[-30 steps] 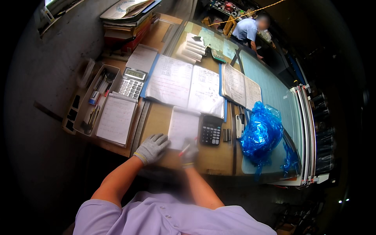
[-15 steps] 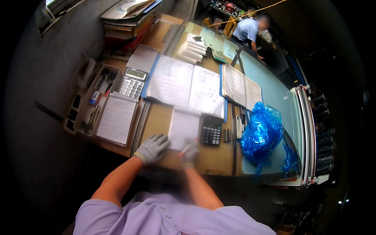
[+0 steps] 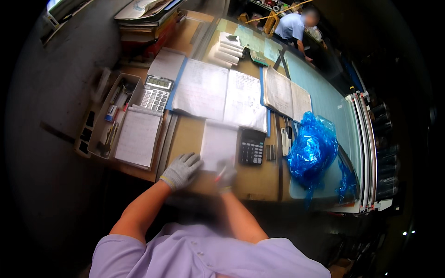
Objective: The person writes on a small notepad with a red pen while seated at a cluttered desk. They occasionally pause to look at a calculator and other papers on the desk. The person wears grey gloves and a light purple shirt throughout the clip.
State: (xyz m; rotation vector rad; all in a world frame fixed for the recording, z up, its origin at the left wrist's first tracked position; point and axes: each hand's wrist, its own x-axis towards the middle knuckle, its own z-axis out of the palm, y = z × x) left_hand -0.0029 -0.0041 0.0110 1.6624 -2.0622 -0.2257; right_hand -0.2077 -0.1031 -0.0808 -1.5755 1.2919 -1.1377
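Red-and-white pen point(image 3: 218, 178) grasped in the gloved right grip point(image 3: 226, 175); notepad point(image 3: 219, 142) extending beyond it, beside the left grip point(image 3: 182, 170), which is released.

Off to the right of the right hand point(image 3: 225, 175), a white stapler point(image 3: 285, 141) lies just beside a crumpled heap of shiny blue plastic film point(image 3: 312, 146). Leftward of the left hand point(image 3: 182, 170), a handwritten spiral-bound notepad point(image 3: 137, 140) lies beside an open-topped box point(image 3: 133, 88) of pens and small tools, with a silver desk calculator point(image 3: 155, 94) farther out. Well beyond both hands, a stack of folders and papers point(image 3: 146, 35) rises on the left, and a person in a light blue shirt point(image 3: 291, 27) leans forward on the right.
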